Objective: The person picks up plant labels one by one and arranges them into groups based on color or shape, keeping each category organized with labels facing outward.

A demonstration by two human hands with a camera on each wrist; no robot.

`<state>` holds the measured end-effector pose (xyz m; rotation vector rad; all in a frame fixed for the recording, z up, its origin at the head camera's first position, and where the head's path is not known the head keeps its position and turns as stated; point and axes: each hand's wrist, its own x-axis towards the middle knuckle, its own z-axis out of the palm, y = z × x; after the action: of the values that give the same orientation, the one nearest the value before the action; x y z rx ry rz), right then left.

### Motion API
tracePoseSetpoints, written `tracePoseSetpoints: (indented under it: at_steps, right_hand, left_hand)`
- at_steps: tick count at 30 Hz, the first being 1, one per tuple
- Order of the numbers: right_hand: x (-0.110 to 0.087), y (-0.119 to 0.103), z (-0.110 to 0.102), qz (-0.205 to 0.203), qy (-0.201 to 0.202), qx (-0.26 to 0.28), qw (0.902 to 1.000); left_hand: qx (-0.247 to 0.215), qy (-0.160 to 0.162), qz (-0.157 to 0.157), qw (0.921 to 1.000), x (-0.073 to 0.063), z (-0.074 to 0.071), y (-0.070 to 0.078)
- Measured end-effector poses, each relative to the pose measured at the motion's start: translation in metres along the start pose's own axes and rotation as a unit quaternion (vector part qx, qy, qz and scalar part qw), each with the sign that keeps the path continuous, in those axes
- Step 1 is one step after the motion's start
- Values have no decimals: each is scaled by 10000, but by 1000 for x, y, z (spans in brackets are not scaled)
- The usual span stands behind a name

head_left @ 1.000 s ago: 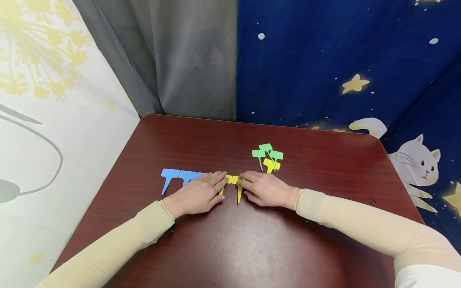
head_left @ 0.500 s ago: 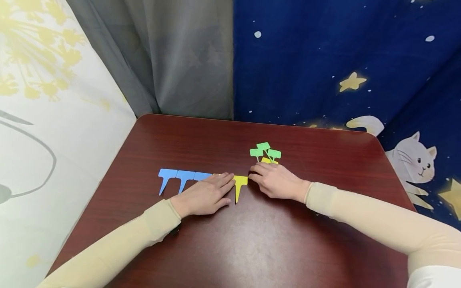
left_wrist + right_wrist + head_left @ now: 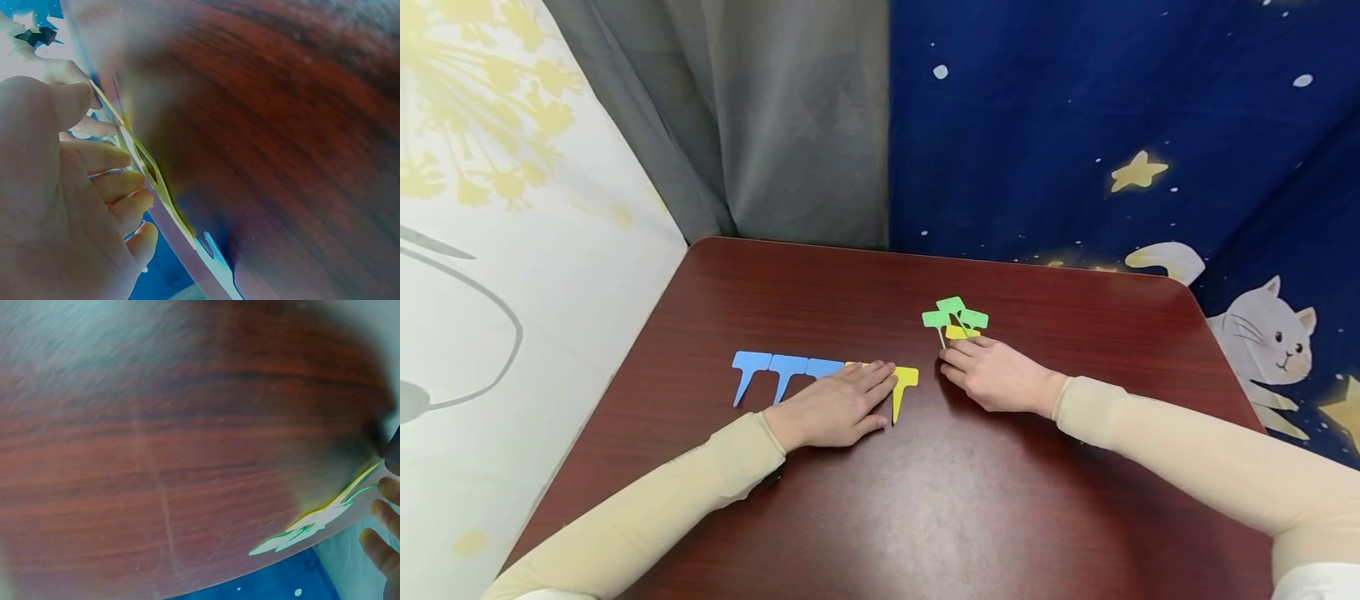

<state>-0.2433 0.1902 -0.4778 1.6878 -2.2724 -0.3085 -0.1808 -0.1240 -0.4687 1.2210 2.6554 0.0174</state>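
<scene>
Head camera: a person's left hand rests, fingers extended, over a row of T-shaped tags on the tabletop, blue tags at the left, yellow to the right, the end yellow tag showing past the fingertips. Across a gap, the right hand reaches, fingers bent, over the stem of a loose yellow tag lying among three green tags. The right wrist camera catches yellow at the thumb and fingertips, though whether they grip it cannot be told. A clean pick-up likely calls for a pinch on the stem and a low pull toward the person, since a green stem appears to cross the yellow head and could drag along. Light, steady pressure from the left hand should stop the row sliding. For a straight line, the loose tag's head would best meet the end one edge to edge.
</scene>
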Motion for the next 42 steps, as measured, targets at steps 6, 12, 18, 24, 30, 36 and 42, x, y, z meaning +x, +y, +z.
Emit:
tracePoseSetpoints:
  at_steps: [6, 12, 18, 24, 30, 36, 42]
  right_hand:
    - [-8, 6, 1, -446, -139, -900, 9948]
    - [-7, 9, 2, -828, 183, -1529, 9846]
    - [-3, 9, 1, -970, 498, -1531, 9822]
    - [-4, 10, 5, -676, 609, -819, 9925]
    - [-4, 9, 9, -211, 1031, 63, 9944]
    - [-1, 7, 8, 23, 1425, 315, 9893]
    - [-1, 10, 6, 327, 1785, 422, 9825]
  left_hand:
    - [51, 37, 54, 10000, 1, 0, 1]
    - [149, 73, 218, 9996, 2, 1, 2]
    - [154, 95, 281, 9994, 3, 3, 1]
    - [152, 64, 270, 9995, 2, 3, 1]
    - [214, 45, 272, 9994, 3, 2, 2]
    - [286, 16, 281, 9992, 4, 1, 2]
    - [315, 0, 290, 9991, 5, -1, 3]
